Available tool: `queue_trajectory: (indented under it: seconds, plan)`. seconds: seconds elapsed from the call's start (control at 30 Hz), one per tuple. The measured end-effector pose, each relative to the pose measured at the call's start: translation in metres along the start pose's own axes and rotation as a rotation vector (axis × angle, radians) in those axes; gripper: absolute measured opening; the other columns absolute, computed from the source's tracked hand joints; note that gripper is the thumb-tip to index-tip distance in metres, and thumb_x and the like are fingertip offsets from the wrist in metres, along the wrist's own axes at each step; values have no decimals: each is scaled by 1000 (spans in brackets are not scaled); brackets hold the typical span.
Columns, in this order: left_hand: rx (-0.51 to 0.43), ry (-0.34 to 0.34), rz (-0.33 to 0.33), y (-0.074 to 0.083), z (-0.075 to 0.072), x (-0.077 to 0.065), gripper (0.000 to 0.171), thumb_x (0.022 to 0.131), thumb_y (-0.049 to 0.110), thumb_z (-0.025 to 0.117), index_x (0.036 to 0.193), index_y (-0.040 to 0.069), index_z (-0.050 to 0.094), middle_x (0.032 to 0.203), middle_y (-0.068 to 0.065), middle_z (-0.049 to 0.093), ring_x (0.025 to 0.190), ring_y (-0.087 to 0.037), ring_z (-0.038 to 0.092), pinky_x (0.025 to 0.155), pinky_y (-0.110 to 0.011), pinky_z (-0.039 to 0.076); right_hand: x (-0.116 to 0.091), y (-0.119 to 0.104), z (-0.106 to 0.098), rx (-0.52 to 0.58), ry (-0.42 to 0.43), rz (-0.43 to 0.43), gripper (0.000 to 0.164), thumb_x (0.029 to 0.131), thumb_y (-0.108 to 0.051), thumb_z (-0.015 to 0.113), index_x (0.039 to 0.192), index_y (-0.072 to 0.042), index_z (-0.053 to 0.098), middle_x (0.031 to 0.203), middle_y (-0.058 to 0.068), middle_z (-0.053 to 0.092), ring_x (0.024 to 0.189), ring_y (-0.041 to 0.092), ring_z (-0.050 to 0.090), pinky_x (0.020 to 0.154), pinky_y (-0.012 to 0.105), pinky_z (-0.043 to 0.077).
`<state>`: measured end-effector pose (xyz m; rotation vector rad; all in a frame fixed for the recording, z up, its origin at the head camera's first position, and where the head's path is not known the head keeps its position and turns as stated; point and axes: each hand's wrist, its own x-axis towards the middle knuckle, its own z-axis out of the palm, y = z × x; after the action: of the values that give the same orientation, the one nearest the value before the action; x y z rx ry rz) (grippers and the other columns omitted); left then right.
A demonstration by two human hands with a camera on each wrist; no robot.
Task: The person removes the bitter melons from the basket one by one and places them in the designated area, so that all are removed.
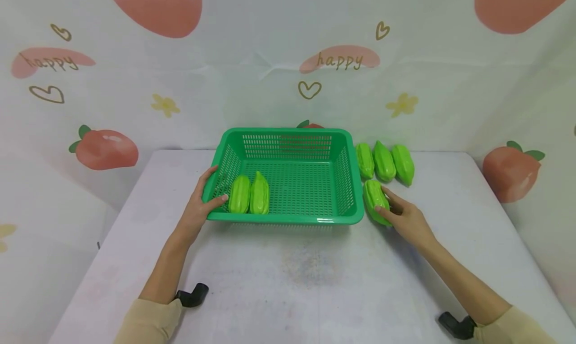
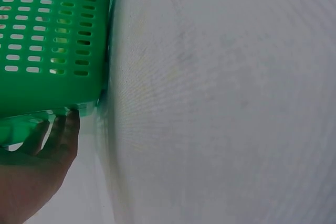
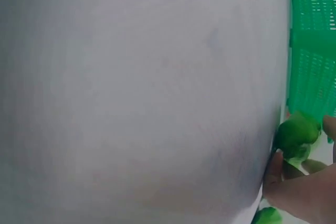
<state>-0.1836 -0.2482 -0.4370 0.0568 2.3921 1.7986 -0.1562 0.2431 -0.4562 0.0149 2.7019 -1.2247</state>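
A green plastic basket [image 1: 288, 218] with slotted walls stands on the table. My left hand [image 1: 198, 204] grips its left rim, thumb over the inner side and fingers outside; the left wrist view shows these fingers [image 2: 68, 135] against the basket's outer edge. Inside, at the left, two bright green star fruit [image 1: 240, 194] lie side by side. My right hand [image 1: 407, 219] holds another star fruit [image 1: 375, 199] between thumb and fingers, just right of the basket. In the right wrist view this star fruit [image 3: 298, 135] is partly hidden by the hand.
Three more star fruit [image 1: 384, 161] lie in a row behind the right hand, near the table's back edge. The white table [image 1: 288, 284] meets a fabric backdrop [image 1: 252, 44] printed with fruit and hearts.
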Motion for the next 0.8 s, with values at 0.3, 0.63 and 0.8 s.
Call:
queue_trajectory:
  seconds: [0.3, 0.63, 0.8]
  plan:
    - [-3, 2, -2, 0, 0, 0, 79, 98, 25, 61, 159, 36, 13, 165, -2, 7, 146, -33, 14, 113, -59, 15, -2, 1, 0, 33, -16, -23, 78, 97, -50, 59, 159, -21, 24, 150, 23, 42, 133, 42, 45, 100, 56, 43]
    - [-13, -6, -5, 1, -1, 0, 79, 98, 24, 61, 159, 36, 13, 165, -3, 6, 147, -33, 13, 113, -60, 14, -1, -2, -8, 37, 68, -87, 69, 97, -46, 60, 156, -20, 35, 145, 17, 51, 122, 39, 56, 95, 53, 46]
    - [-10, -5, -5, 0, -1, 0, 79, 98, 23, 61, 159, 36, 13, 165, -2, 6, 147, -33, 14, 113, -59, 15, 1, -10, -13, 78, 136, -147, 63, 98, -39, 62, 153, -18, 40, 145, 13, 52, 122, 35, 57, 88, 19, 47]
